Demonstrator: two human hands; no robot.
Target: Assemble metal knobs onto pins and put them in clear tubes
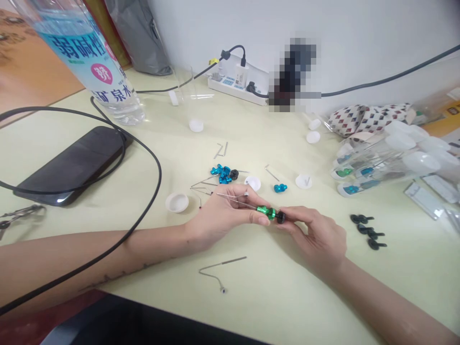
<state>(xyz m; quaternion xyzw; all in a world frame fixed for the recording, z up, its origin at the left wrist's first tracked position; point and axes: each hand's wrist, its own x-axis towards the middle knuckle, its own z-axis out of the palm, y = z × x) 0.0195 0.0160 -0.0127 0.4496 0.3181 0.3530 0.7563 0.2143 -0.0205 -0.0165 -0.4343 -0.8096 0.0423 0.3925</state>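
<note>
In both hands I hold a slim metal rod (237, 201) fitted with a green anodised collar (266, 213) and a small black end piece (281, 217). My left hand (230, 215) pinches the rod at the collar, and my right hand (316, 235) grips the black end. Just beyond them lie several blue metal fittings (221, 173), a white plastic cap (252, 182) and a single blue fitting (280, 188). Several black rubber-like parts (367, 231) rest right of my right hand. A bent wire with a small eyelet end (223, 270) lies below my hands.
A pale green desk (273, 297) carries a black phone (68, 165) under a looping black cable (151, 191), a water bottle (89, 62) and a power strip (233, 86). Clear plastic tubes with white caps (384, 158) lie at right beside a patterned pouch (366, 120).
</note>
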